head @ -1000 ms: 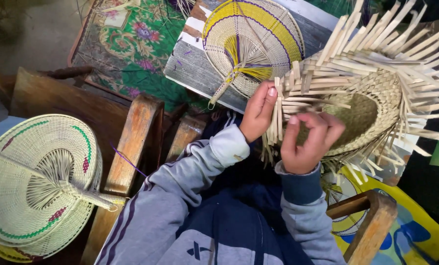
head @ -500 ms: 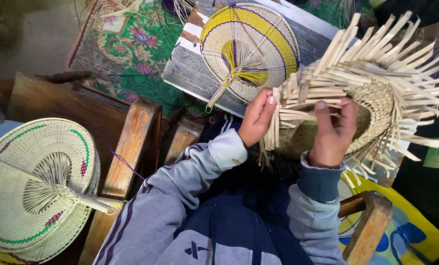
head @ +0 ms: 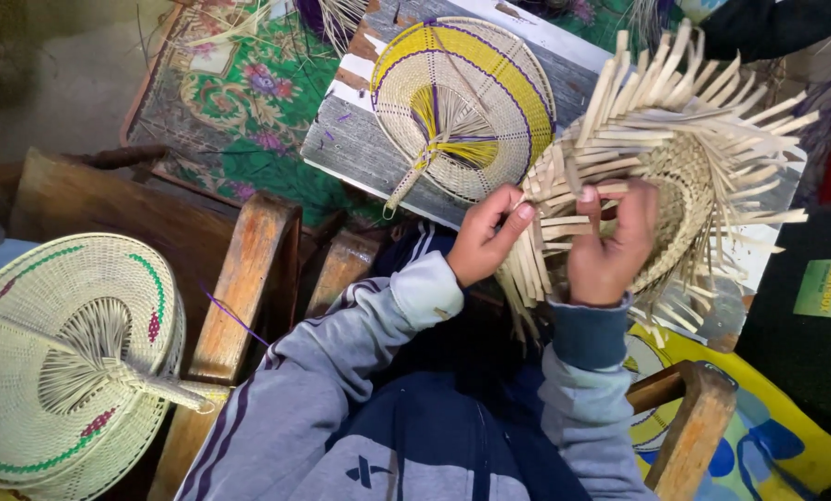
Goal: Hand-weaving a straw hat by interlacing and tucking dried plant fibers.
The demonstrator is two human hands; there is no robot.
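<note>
An unfinished woven straw piece (head: pixel 689 176), round with many loose flat strips sticking out around its rim, is held up in front of me. My left hand (head: pixel 488 237) pinches strips at its near left edge. My right hand (head: pixel 610 246) grips the rim beside it, fingers curled over several strips. Both sleeves are grey with dark cuffs.
A finished round fan (head: pixel 466 107) with yellow and purple bands lies on a grey wooden board (head: pixel 360 148). Another woven fan (head: pixel 63 362) with green and red accents rests at lower left. Wooden chair arms (head: pixel 244 278) flank me; a green floral mat (head: pixel 239 111) covers the floor beyond.
My right hand has shifted up along the rim of the straw piece and the piece has tilted slightly. My left hand stays pinching the strips.
</note>
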